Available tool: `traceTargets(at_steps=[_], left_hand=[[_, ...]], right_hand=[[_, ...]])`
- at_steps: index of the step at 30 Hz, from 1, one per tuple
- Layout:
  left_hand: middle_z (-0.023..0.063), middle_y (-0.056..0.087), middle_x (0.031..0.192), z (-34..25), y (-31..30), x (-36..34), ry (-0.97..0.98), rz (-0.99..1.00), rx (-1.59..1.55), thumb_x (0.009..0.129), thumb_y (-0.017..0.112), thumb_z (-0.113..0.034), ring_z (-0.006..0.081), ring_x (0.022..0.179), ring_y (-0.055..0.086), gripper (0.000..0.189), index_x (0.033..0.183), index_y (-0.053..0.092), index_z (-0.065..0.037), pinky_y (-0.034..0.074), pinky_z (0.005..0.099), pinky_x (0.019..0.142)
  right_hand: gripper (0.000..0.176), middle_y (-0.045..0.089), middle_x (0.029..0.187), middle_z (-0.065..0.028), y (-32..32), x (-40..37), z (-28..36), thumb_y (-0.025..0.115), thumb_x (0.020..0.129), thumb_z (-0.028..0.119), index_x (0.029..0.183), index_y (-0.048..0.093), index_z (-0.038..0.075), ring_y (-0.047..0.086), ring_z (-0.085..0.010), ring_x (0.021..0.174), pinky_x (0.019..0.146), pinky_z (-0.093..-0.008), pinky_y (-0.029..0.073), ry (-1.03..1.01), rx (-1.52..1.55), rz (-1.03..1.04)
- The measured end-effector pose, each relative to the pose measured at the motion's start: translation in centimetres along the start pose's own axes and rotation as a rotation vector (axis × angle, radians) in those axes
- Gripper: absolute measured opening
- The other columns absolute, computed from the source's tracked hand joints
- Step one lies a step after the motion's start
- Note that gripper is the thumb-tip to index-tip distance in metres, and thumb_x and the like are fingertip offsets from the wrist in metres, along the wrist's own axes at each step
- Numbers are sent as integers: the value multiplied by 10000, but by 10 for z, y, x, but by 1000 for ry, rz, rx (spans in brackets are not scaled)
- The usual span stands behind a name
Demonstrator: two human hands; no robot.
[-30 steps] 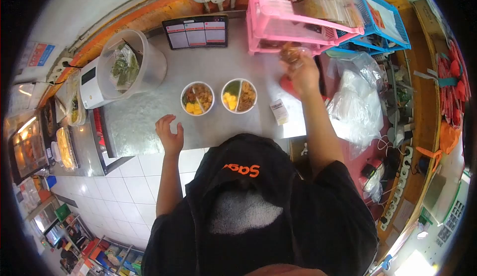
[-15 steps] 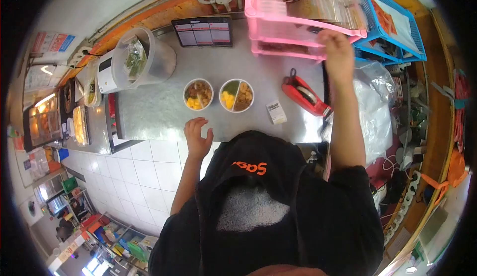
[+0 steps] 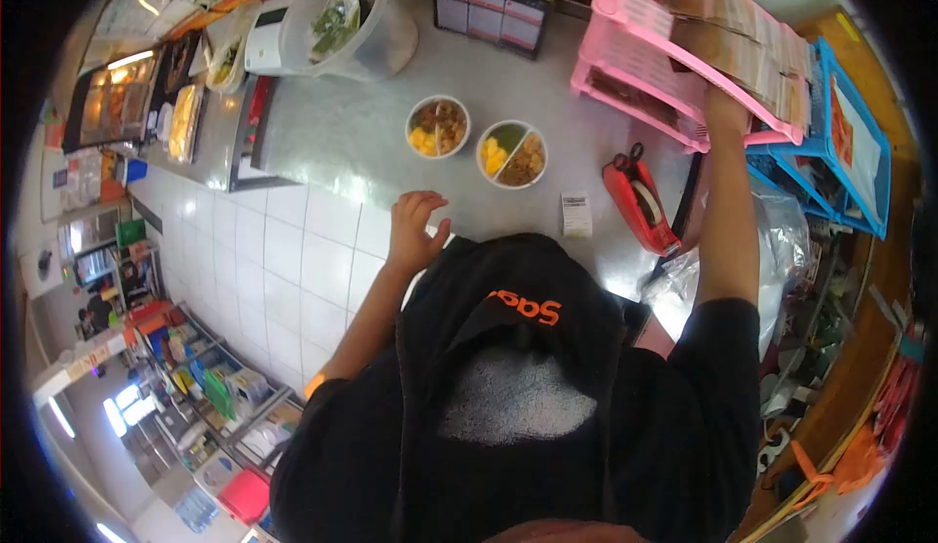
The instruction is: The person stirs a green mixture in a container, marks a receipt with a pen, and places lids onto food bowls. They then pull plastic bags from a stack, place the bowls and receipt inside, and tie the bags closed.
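Note:
My right hand (image 3: pixel 725 111) reaches into the lower level of the pink basket rack (image 3: pixel 689 55); its fingers are hidden behind the pink rim. My left hand (image 3: pixel 418 228) hovers by the counter's front edge, fingers apart and holding nothing. Beyond it stand two round bowls of food, the left bowl (image 3: pixel 438 127) and the right bowl (image 3: pixel 512 154), each divided inside. A small printed label (image 3: pixel 576 214) lies right of the bowls. The red tape dispenser (image 3: pixel 639 201) rests between that label and my right forearm.
A tablet (image 3: pixel 490 16) stands at the counter's back. To its left, a clear tub (image 3: pixel 337 20) holds green packets. Blue baskets (image 3: pixel 831 143) are right of the pink rack, with clear plastic bags (image 3: pixel 782 240) below. Shelves and white floor tiles (image 3: pixel 283 270) lie to the left.
My right hand has moved from in front of the pink rack to inside it. The view has shifted, so the counter items appear displaced. My left hand remains open near the edge.

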State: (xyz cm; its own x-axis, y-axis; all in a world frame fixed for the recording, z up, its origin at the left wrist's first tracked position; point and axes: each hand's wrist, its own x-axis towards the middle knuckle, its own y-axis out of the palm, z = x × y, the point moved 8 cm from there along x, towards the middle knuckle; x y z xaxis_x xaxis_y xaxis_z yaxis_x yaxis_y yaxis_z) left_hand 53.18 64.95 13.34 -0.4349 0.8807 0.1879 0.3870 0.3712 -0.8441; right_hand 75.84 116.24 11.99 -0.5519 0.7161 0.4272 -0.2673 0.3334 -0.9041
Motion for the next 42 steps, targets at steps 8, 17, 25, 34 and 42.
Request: traceTargets(at_steps=[8,17,25,34,42], left_hand=[[96,605,1081,27,-15,-7,-102,-43,-13,696,724,-52,311,1066,538,354,1029,607,-85,410,425,911],[83,602,1086,41,4,18,7,-2,-97,716,719,-68,302,1073,535,334,1029,605,-96,400,418,929],[146,383,1460,18,76,61,284,244,131,782,644,-251,302,1373,326,703,1401,401,-25,252,484,1110],[137,200,1576,24,112,52,411,411,241,806,589,-396,272,1472,143,814,1482,288,-57,92,544,1158],[136,220,1567,17,118,67,391,380,273,806,583,-389,271,1457,176,787,1473,319,-66,132,583,1133]], right_hand=[[245,695,989,-83,-128,-105,104,617,778,-1,966,734,104,645,-258,911,840,-379,486,-236,472,-410],[296,614,1249,-57,-41,-169,321,550,836,143,1106,671,145,578,-242,1122,933,-431,440,-765,645,165],[662,360,1505,-122,-23,-209,356,560,788,278,1401,447,55,277,-280,1424,1149,-597,95,-657,274,556],[612,385,1465,-155,-69,-238,300,644,746,188,1316,490,25,333,-346,1371,1121,-561,225,-262,294,472],[584,622,1074,-193,-34,-328,180,680,776,128,1310,465,33,588,-352,978,879,-435,456,704,494,187]])
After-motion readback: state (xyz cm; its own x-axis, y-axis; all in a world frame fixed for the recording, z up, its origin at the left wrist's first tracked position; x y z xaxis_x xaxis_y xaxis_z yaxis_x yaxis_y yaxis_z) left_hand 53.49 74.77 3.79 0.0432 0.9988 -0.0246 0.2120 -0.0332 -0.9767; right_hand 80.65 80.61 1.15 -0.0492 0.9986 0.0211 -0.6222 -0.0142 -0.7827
